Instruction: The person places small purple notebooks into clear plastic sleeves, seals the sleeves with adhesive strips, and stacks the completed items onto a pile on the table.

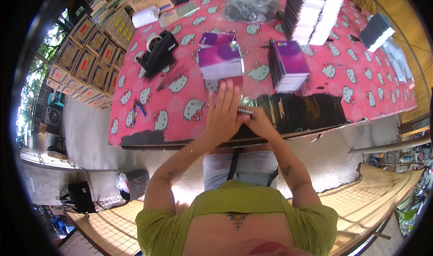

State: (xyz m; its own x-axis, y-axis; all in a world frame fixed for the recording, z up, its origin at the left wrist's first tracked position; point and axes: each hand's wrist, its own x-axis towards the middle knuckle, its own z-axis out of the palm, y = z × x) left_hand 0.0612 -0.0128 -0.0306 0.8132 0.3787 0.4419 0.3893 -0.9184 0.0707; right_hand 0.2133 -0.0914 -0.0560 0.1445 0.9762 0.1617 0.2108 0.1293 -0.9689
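Note:
At the table's near edge, my left hand (223, 111) is held flat with its fingers stretched out and slightly blurred. Beside it, my right hand (260, 122) is closed on a small spiral-bound notebook (245, 112), of which only the coiled edge shows; my hands hide the rest. Just beyond my fingertips stands a stack of purple-covered spiral notebooks (221, 62), with more purple notebooks (217, 39) behind it. Another purple notebook stack (290, 64) is to the right.
A black tape dispenser (158, 53) and a blue-handled tool (140, 108) lie on the left of the pink table cover (180, 104). Tall white-paged notebook stacks (311, 16) and a clear plastic bag (252, 3) stand at the back. Cardboard boxes (85, 59) are piled beyond the left side.

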